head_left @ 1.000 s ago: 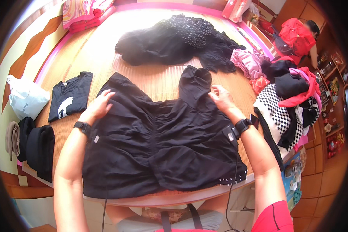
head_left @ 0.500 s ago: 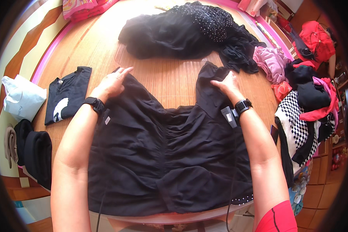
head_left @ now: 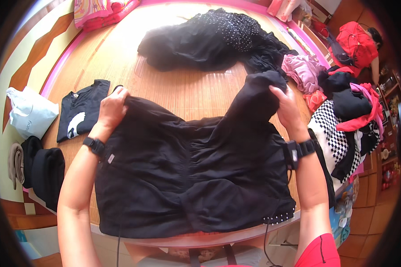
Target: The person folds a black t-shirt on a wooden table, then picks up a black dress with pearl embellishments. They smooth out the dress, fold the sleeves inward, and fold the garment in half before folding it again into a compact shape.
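Observation:
A wide black ruched top (head_left: 191, 169) of thin cloth lies spread over the near part of the table. My left hand (head_left: 113, 107) is closed on its upper left corner, beside the folded black T-shirt. On the other side my right hand (head_left: 289, 107) grips the right sleeve, lifted and bunched, with the thumb showing and the other fingers mostly behind cloth. White dots show at the top's lower right hem. A folded black T-shirt (head_left: 87, 109) with a white print lies left of my left hand.
A heap of black dotted clothing (head_left: 200, 40) lies at the far side of the table (head_left: 173, 98). To the right are pink cloth (head_left: 303, 71) and a checkered garment (head_left: 332, 129). A white bag (head_left: 31, 113) and rolled dark clothes (head_left: 48, 173) stand left. A person in red (head_left: 356, 42) is far right.
Both hands have closed on the top's upper corners. The right sleeve is raised and bunched, and the lower hem has shifted slightly away from the table's near edge.

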{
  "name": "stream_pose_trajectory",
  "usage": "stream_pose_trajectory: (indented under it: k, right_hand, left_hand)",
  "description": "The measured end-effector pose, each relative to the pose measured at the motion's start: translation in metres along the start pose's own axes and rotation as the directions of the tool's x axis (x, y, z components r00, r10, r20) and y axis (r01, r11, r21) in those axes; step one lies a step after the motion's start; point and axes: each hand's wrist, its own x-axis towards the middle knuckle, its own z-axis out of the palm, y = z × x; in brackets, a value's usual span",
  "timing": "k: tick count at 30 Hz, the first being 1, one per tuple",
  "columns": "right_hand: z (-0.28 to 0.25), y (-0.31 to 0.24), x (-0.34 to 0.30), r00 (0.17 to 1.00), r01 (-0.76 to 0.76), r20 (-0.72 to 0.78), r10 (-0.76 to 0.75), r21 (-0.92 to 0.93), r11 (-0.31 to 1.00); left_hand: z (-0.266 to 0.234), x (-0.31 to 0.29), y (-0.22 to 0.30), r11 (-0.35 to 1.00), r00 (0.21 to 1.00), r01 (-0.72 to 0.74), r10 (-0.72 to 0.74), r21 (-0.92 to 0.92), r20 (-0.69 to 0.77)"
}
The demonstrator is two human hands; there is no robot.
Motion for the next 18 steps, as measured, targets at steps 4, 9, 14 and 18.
stream_pose_trajectory:
  k: [4, 9, 14, 18]
  right_hand:
    - [-0.006, -0.072, -0.085, 1.0, 0.0, -0.02, 0.002, 0.119, 0.993]
    - [-0.031, -0.096, -0.174, 0.999, 0.007, -0.034, -0.008, -0.02, 1.0]
    - [-0.045, -0.086, -0.261, 0.999, -0.047, -0.025, 0.043, -0.222, 0.974]
    - [-0.062, -0.043, -0.303, 0.98, -0.182, 0.017, 0.198, -0.327, 0.927]
  left_hand:
    - [-0.047, -0.037, 0.014, 0.995, 0.979, -0.087, 0.094, 0.046, -0.183]
    - [-0.101, -0.113, 0.044, 0.988, 0.96, -0.025, 0.066, 0.15, -0.274]
    - [-0.113, -0.205, 0.062, 0.968, 0.977, -0.023, 0.075, 0.25, -0.2]
    - [-0.069, -0.268, 0.051, 0.974, 0.996, -0.071, 0.057, 0.213, 0.071]
